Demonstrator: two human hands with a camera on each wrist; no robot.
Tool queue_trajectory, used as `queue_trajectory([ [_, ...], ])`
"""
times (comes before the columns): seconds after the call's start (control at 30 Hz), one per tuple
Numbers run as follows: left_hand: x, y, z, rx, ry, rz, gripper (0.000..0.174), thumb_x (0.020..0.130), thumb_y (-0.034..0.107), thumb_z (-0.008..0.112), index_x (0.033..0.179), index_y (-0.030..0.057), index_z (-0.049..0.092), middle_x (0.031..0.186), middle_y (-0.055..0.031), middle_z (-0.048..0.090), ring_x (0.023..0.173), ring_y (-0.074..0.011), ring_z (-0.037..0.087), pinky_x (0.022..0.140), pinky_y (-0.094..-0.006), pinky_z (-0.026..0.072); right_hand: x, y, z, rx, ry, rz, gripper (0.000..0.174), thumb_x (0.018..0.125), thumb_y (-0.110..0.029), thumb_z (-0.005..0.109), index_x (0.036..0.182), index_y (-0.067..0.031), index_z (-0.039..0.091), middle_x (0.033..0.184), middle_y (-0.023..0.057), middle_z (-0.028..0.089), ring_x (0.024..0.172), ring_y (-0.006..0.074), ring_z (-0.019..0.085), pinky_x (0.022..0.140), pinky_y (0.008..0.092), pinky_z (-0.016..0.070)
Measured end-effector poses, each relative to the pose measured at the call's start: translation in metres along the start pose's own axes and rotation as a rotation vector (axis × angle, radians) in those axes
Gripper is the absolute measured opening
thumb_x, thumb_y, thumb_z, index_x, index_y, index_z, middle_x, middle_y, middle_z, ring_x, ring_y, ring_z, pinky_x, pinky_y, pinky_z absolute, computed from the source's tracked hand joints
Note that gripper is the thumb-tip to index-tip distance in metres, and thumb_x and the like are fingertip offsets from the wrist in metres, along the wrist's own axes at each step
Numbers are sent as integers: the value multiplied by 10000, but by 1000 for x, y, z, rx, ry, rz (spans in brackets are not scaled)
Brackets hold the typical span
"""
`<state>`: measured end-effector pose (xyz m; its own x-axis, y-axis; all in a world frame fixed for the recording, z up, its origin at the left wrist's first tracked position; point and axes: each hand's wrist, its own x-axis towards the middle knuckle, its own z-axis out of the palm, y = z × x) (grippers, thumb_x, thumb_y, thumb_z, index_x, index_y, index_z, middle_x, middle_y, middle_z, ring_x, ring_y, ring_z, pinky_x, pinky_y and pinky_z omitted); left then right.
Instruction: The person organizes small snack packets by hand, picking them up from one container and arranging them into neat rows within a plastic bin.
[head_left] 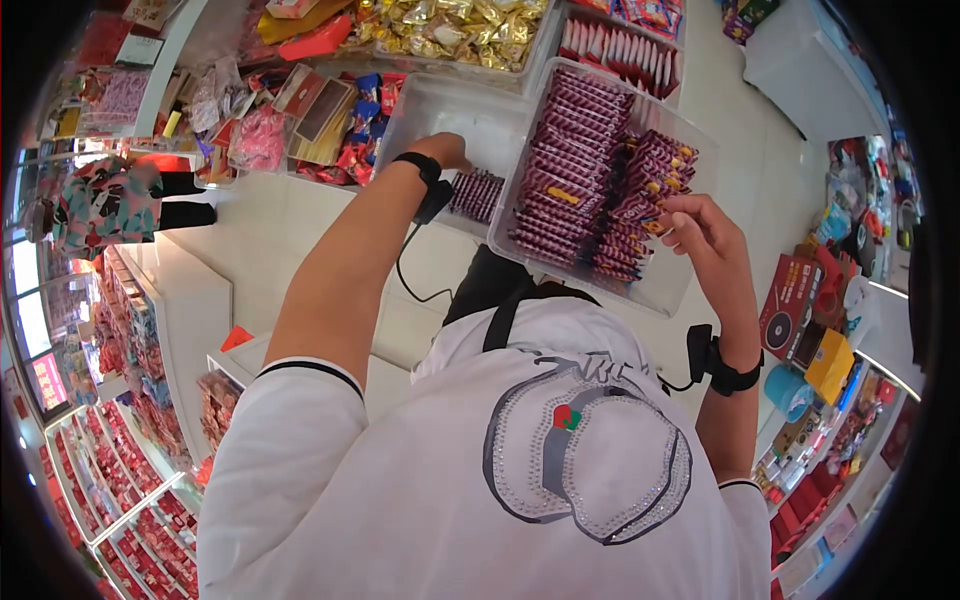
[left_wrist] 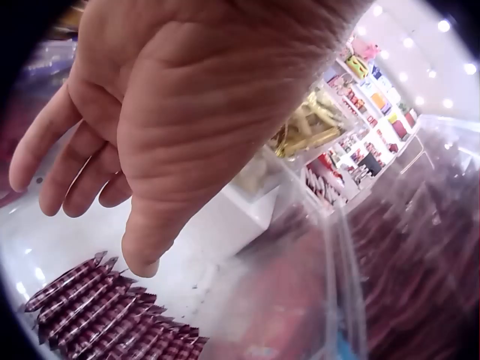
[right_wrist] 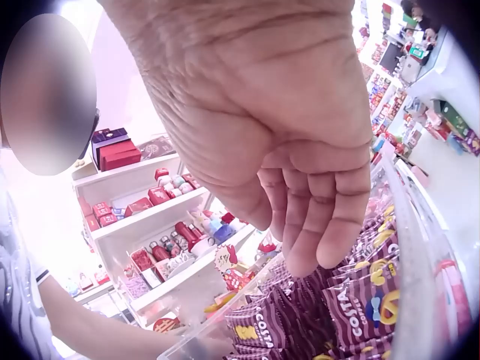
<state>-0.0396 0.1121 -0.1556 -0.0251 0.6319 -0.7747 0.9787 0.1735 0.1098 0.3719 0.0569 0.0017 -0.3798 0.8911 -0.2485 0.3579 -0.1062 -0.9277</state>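
Observation:
My left hand [head_left: 445,152] reaches into a clear plastic bin [head_left: 400,105]. In the left wrist view its fingers hang loosely over the white bottom, thumb pointing down, with nothing in them. Below the thumb a short row of purple striped packets [left_wrist: 112,315] stands on edge. My right hand [head_left: 708,235] is at the right side of a second clear bin [head_left: 665,290], filled with long rows of the same purple packets [head_left: 575,150]. In the right wrist view its fingertips hang right at the tops of packets marked COSTA [right_wrist: 360,311], with none between thumb and fingers.
Behind the bins lie gold-wrapped sweets [head_left: 450,35] and a box of red-and-white packets [head_left: 620,55]. Blue and red packets [head_left: 365,120] and a pink bag [head_left: 258,140] sit to the left. A person in a patterned top [head_left: 105,205] stands far left. Stocked shelves [head_left: 140,500] line the sides.

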Motion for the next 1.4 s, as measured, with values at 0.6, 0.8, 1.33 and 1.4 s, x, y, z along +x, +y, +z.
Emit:
queue_trajectory([
  [0.6, 46, -10, 34, -110, -211, -51, 550, 786, 414, 759, 1127, -18, 730, 1040, -200, 748, 931, -337, 725, 820, -414, 557, 15, -5, 14, 21, 44, 62, 213, 1040, -186, 600, 1150, -10, 648, 943, 14, 680, 821, 74, 624, 746, 230, 500],
  [0.8, 56, -17, 49, -116, -60, -20, 421, 780, 295, 716, 1110, 38, 757, 1053, -183, 753, 956, -322, 732, 844, -421, 565, 25, -26, 18, -25, -9, 30, 184, 1020, -144, 614, 1125, 5, 642, 906, -6, 636, 803, 66, 601, 725, 226, 484],
  [1.33, -18, -36, -17, -457, 54, -18, 675, 707, 351, 827, 1196, -68, 623, 1084, -221, 718, 908, -312, 726, 670, -400, 604, 35, -48, 16, -61, -101, -41, 201, 1000, -135, 636, 1142, 6, 613, 888, 27, 666, 780, 76, 583, 694, 246, 476],
  [1.4, -34, -52, -30, -692, 54, 95, 778, 787, 434, 808, 1301, -66, 507, 1095, -193, 689, 920, -243, 718, 697, -376, 619, 35, -53, 16, -33, -94, -45, 225, 988, -144, 642, 1151, 8, 606, 896, 30, 664, 780, 80, 591, 700, 250, 483],
])
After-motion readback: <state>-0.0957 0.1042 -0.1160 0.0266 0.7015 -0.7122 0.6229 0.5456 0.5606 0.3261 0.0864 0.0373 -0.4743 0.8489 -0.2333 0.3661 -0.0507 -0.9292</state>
